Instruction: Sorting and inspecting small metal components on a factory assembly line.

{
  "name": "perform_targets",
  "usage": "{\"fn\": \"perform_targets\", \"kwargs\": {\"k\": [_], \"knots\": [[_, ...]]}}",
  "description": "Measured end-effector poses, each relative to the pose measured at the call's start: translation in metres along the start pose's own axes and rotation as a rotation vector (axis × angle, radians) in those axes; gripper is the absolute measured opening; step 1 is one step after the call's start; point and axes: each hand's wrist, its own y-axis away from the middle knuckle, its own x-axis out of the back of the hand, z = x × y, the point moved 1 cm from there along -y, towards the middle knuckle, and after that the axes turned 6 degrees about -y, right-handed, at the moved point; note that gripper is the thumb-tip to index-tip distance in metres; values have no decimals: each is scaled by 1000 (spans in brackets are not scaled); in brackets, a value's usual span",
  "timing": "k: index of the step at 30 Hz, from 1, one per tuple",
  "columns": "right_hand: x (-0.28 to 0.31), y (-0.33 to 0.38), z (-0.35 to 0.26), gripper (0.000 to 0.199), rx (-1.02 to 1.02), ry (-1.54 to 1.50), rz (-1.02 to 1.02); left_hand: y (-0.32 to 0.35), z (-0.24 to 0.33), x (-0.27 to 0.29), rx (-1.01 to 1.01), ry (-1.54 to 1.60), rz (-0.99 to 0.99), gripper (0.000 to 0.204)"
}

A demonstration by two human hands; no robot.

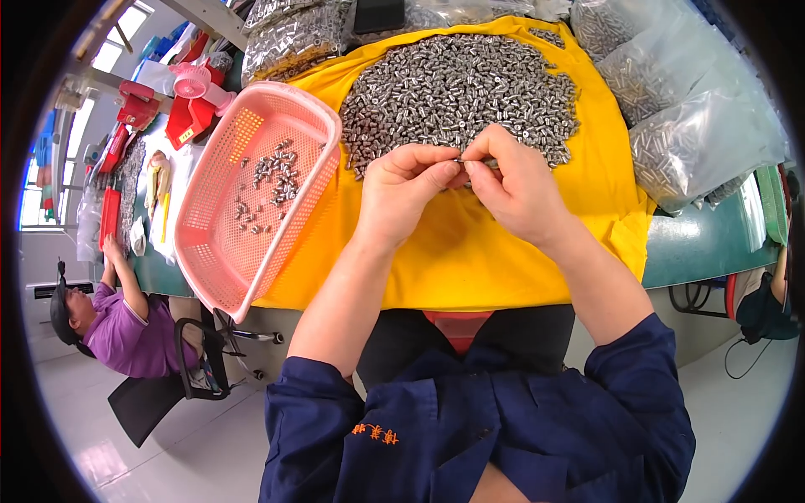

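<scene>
My left hand [406, 186] and my right hand [518, 184] meet at the near edge of a wide pile of small silver metal parts [461, 92]. Thumb and forefinger of each hand are pinched together around a tiny metal part [459, 160], mostly hidden by the fingertips. The pile is spread over a yellow cloth [436, 272]. To the left of my left hand a pink plastic basket [314, 105] rests tilted at the table edge, with a scatter of the same kind of metal parts [281, 172] on its bottom.
Clear bags of metal parts [696, 126] crowd the right side; more bags [298, 42] and a dark phone [379, 15] lie at the back. A pink fan [193, 81] and red bins [189, 121] stand beyond the basket. At left, a person in purple [134, 335] sits working.
</scene>
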Motion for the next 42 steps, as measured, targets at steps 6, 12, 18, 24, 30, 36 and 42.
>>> {"fn": "perform_targets", "kwargs": {"k": [6,12,18,24,30,36,42], "knots": [[0,-2,8,5,-80,-221,56,7,20,2,-153,-273,193,10],[7,-3,12,5,-60,-276,146,43,84,64,-493,-949,660,19],[8,-6,7,6,-62,-227,128,44,90,44,-677,-1575,678,19],[8,-4,12,6,-63,-227,129,24,22,-4,-275,-1352,12,11],[6,-5,13,6,-21,-177,124,12,16,-8,-287,-1469,-60,9],[24,-16,21,5,109,-292,498,1,6,-41,-686,-1354,-148,9],[48,-23,51,7,-9,-311,754,-23,-19,-73,-851,-1346,-551,12]]}}
